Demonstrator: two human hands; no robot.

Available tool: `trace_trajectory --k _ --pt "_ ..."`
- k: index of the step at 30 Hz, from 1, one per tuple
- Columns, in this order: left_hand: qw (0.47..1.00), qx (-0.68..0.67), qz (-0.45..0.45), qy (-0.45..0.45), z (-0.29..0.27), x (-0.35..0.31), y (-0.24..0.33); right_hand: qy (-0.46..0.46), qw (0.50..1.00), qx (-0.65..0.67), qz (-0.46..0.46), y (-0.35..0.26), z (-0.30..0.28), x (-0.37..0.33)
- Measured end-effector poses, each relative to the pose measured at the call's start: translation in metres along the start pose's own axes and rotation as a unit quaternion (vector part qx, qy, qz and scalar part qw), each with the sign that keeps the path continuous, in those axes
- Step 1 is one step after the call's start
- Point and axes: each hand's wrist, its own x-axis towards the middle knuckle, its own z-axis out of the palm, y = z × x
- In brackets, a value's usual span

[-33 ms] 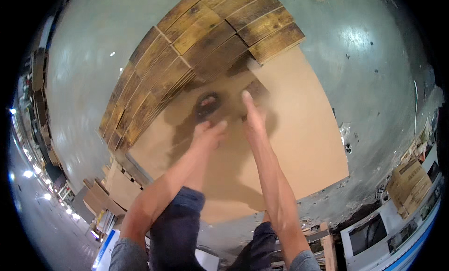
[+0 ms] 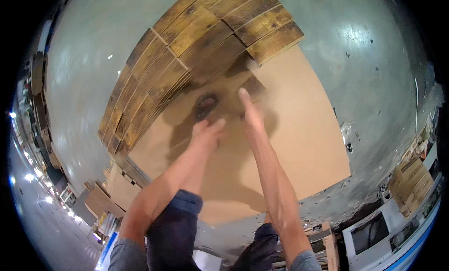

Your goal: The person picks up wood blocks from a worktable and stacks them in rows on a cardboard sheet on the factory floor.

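Carton (image 2: 410, 187), dark-lettered, far right; left hand (image 2: 206, 134) and right hand (image 2: 252, 115) blurred above tan sheet (image 2: 308, 126), each grip unclear.

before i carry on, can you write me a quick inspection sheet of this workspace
Surface: tan sheet, partly in shadow, over the grey floor.
Things: brown wooden-looking boards in stacked rows along the sheet's far and left sides; a dark piece by the right thumb, too blurred to name.
Clutter: cardboard box at lower right; cardboard pieces at lower left.
Hands: left hand and right hand apart over the sheet; blurred, grip unclear.
Cables: thin pale strand at right, perhaps a cable.
Surroundings: bright lights at far left.
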Motion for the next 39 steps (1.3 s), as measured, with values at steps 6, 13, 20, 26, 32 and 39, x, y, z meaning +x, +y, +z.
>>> trace_trajectory --k 6,13,20,26,32,39 --pt "0.998 0.035 -0.025 0.042 0.011 0.094 0.025 -0.039 0.996 -0.001 -0.082 -0.011 0.02 0.084" --pt "0.991 0.09 0.004 0.104 0.022 0.13 0.025 -0.017 0.903 -0.32 -0.287 -0.013 0.018 0.088" --pt "0.975 0.189 0.036 0.114 0.027 0.158 0.021 0.058 0.83 -0.492 -0.257 -0.021 0.027 0.111" --pt "0.988 0.091 0.006 0.128 0.047 0.151 0.047 0.004 0.939 -0.177 -0.296 -0.019 0.028 0.109" --pt "0.926 0.359 0.108 -0.04 0.013 0.161 0.033 0.007 0.985 -0.011 -0.17 -0.013 0.004 0.074" --pt "0.986 -0.011 0.136 0.099 -0.034 0.189 0.019 -0.114 0.99 -0.07 -0.05 0.071 -0.125 -0.039"
